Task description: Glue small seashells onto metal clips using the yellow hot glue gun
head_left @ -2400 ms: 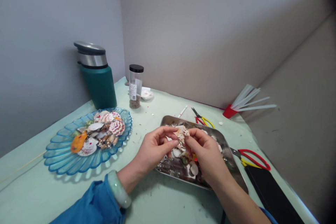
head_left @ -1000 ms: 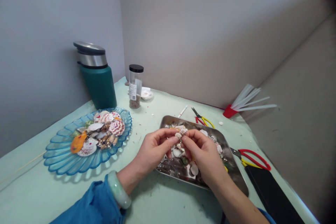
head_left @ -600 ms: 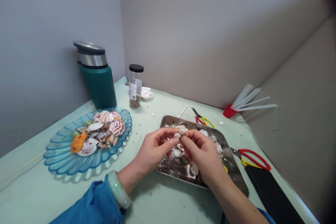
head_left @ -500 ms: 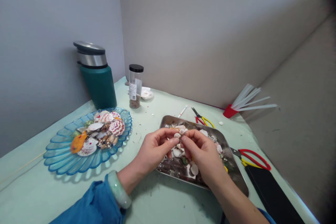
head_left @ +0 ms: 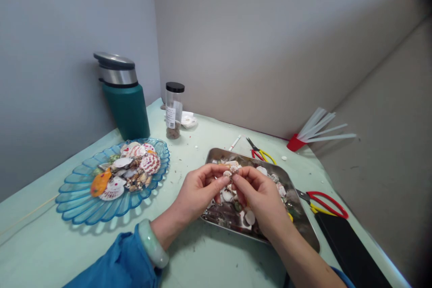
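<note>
Bare left hand (head_left: 200, 187) and bare right hand (head_left: 261, 192) pinch small whitish shell pieces (head_left: 227, 173) near the far-left corner of a rectangular silver-metal tray (head_left: 305, 227); at its right edge lie red-and-yellow-handled scissors (head_left: 309, 197).

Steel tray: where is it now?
In the head view, the tray lies right of centre, partly beneath the left hand and right hand, right of the plate.
</note>
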Tool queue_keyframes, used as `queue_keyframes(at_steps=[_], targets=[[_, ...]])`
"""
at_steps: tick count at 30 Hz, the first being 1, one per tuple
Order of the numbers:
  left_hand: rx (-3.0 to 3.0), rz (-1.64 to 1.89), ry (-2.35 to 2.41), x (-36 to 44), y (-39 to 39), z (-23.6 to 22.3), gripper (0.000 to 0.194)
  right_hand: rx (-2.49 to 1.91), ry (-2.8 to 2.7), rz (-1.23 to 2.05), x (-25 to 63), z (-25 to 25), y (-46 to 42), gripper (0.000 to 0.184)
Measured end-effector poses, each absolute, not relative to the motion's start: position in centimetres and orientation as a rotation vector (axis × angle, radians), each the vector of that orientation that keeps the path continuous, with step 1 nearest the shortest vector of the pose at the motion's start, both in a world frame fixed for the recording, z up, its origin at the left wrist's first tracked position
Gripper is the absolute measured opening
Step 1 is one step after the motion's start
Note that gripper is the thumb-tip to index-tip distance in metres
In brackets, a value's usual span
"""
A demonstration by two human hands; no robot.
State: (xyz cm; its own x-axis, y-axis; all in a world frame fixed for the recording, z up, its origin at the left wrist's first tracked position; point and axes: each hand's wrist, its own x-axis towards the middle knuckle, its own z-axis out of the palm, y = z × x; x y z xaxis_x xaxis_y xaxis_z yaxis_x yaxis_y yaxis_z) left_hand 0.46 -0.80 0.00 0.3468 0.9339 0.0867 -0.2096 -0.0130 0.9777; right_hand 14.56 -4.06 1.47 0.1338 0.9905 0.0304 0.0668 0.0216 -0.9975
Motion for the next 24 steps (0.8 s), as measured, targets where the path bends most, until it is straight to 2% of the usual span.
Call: queue_keyframes(at_steps=[8, 24], targets=[[1.232, 1.067, 0.762, 0.55, -0.75, 0.01, 0.032, -1.296, -1.159, 1.054, 14.41, 1.53, -4.02, 0.021], [1.249, 1.066, 0.781, 0.48, -0.85, -0.14, 0.027, -1.303, -1.168, 1.070, 14.53, 1.43, -4.00, 0.021]])
